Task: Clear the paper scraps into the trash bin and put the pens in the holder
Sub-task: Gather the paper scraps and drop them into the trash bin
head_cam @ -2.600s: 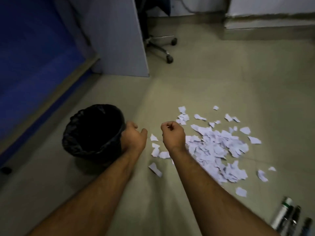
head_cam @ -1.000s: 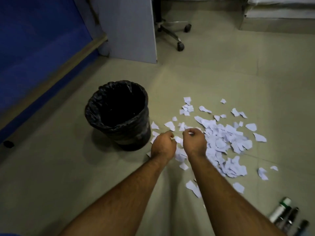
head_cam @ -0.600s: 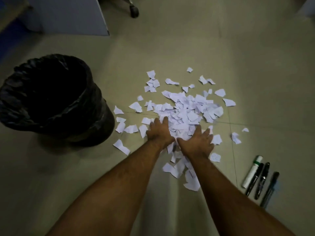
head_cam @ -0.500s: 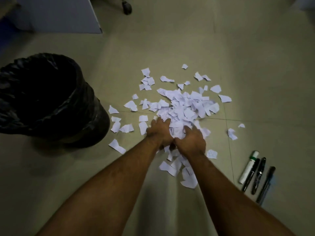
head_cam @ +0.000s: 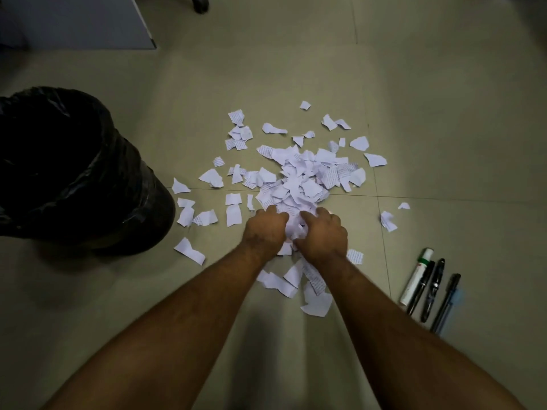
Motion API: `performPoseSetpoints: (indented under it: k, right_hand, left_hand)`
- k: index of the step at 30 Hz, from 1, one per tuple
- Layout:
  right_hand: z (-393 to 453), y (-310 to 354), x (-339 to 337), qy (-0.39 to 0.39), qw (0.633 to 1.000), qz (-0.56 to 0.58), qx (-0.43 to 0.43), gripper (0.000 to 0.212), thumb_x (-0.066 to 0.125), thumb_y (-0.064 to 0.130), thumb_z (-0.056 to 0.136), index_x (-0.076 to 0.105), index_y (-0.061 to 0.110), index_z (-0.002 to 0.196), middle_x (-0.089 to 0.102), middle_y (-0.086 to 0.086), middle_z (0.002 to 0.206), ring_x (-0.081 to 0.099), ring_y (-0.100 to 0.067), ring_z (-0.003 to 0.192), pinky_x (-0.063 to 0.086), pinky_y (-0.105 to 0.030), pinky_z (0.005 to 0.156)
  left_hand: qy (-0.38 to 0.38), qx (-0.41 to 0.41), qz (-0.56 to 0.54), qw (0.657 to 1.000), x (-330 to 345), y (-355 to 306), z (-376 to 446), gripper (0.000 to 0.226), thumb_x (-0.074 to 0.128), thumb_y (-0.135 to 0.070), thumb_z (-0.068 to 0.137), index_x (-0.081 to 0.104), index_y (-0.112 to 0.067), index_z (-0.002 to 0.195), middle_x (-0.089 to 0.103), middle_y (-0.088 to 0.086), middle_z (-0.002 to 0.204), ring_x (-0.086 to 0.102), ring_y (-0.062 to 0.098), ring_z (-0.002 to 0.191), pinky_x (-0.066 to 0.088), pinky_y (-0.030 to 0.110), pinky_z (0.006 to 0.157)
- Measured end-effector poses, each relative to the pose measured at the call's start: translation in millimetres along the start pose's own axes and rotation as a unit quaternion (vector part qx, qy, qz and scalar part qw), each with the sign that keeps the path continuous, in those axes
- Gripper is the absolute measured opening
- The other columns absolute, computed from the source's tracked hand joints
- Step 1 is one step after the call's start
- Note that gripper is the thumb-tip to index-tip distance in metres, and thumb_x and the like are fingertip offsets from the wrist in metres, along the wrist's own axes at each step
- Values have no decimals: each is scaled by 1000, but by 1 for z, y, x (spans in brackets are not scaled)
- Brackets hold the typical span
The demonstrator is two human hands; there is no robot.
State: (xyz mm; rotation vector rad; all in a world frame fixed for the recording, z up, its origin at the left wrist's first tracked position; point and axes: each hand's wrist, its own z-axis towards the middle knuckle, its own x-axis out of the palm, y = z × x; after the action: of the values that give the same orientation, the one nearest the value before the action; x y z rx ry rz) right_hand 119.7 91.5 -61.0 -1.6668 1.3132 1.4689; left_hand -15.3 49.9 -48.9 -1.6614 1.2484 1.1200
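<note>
I see a pale tiled floor (head_cam: 444, 119) filling the frame, its grout lines crossing right of centre. At the floor's far left corner stands a grey panel (head_cam: 74, 22), its lower edge meeting the tiles. Just beside the panel's right edge, at the floor's far edge, a black chair caster (head_cam: 200, 2) rests on the tiles, cut off by the frame.

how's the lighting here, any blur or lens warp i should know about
Head view: dim overall, with a brighter pool on the floor above the paper scraps; the trash bin interior is nearly black; print on the scraps is sharp, so little blur; wide-angle stretch flares the forearms at the bottom; left hand and right hand are evenly lit.
</note>
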Motion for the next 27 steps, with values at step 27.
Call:
performPoseSetpoints:
  k: [27]
  right_hand:
    - [-5,158,-169,-189,824,522,116,13,61,18,90,66,12,80,66,-4,77,59,-26,73,38,-24,65]
  left_hand:
    - [-253,-257,-282,889,-206,84,-55,13,58,-7,81,71,-11,81,68,7,78,62,29,75,37,25,59]
